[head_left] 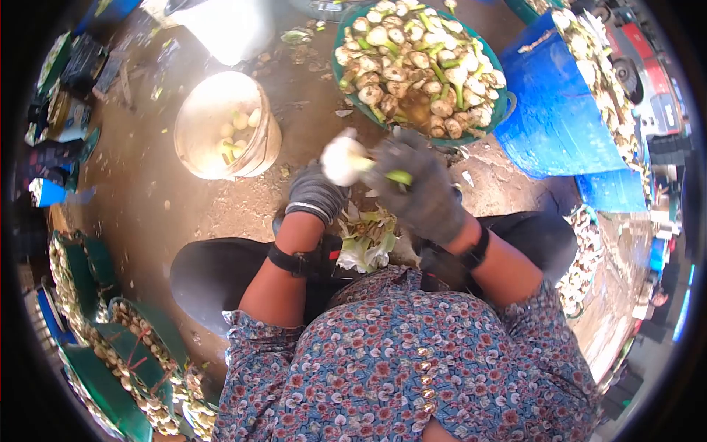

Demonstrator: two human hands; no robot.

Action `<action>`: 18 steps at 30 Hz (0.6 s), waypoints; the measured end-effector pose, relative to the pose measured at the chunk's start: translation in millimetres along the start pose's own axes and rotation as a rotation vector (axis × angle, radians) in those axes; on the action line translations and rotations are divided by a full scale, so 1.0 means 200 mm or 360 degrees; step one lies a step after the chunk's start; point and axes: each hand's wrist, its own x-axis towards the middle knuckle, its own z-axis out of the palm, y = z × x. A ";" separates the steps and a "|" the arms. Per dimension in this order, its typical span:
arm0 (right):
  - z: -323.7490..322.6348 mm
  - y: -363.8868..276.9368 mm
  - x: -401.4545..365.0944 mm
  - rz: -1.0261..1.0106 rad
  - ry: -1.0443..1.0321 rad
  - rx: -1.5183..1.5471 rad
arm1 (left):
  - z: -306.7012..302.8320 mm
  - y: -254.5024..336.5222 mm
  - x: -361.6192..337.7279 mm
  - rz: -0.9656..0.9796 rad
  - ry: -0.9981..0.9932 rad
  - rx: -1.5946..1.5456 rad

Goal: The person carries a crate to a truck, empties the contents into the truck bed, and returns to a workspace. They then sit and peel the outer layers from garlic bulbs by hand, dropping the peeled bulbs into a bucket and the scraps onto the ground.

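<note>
A round white onion (342,160) with a short green stem is up in front of me, slightly blurred. My left hand (318,188), in a grey glove, is closed around the back and lower left of the bulb; its fingers are partly hidden. My right hand (423,188), also gloved, wraps round the stem, whose green end shows between its fingers. Any small tool inside that hand cannot be made out. Below both hands, between my legs, lies a heap of pale peelings and green leaves (367,239).
Ahead stands a green tub (508,110) full of soil-stained onions with cut stems. A white bucket (269,144) at front left holds several clean bulbs. Blue barrels (552,110) rise on the right. Green containers (110,394) of bulbs stand at lower left.
</note>
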 end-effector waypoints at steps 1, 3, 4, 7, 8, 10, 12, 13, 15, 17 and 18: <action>0.06 0.00 0.04 -0.0032 0.0088 0.0034 | 0.04 0.01 0.00 0.0101 -0.0117 0.0016; 0.25 0.01 0.21 0.0033 0.0269 0.0438 | 0.13 0.05 -0.04 0.0327 -0.0116 0.0110; 0.34 0.01 0.31 0.0230 0.0266 0.0793 | 0.23 0.02 -0.05 0.0492 0.0145 0.0016; 0.59 0.15 0.36 0.0472 0.0139 0.0714 | -0.03 0.19 -0.04 0.0133 -0.0299 0.0157; 0.58 0.22 0.34 0.0538 0.0026 0.0570 | -0.14 0.27 -0.06 0.0005 -0.0450 0.0195; 0.46 0.33 0.29 0.0640 -0.0095 0.0176 | -0.25 0.35 -0.07 -0.0254 -0.0742 0.0258; 0.25 0.52 0.16 0.0713 -0.0099 -0.0572 | -0.19 0.26 -0.12 0.0087 -0.0250 -0.0086; 0.16 0.64 0.13 0.0894 -0.0187 -0.0839 | -0.19 0.26 -0.11 0.0066 -0.0289 -0.0062; -0.04 0.83 0.10 0.1412 -0.0517 -0.1131 | -0.18 0.28 -0.09 0.0086 -0.0311 -0.0024; -0.10 1.01 -0.02 0.1572 -0.0524 -0.1340 | -0.20 0.31 -0.07 0.0084 -0.0435 0.0017; -0.13 1.06 -0.05 0.1563 -0.0522 -0.1259 | -0.21 0.33 -0.06 0.0079 -0.0494 0.0042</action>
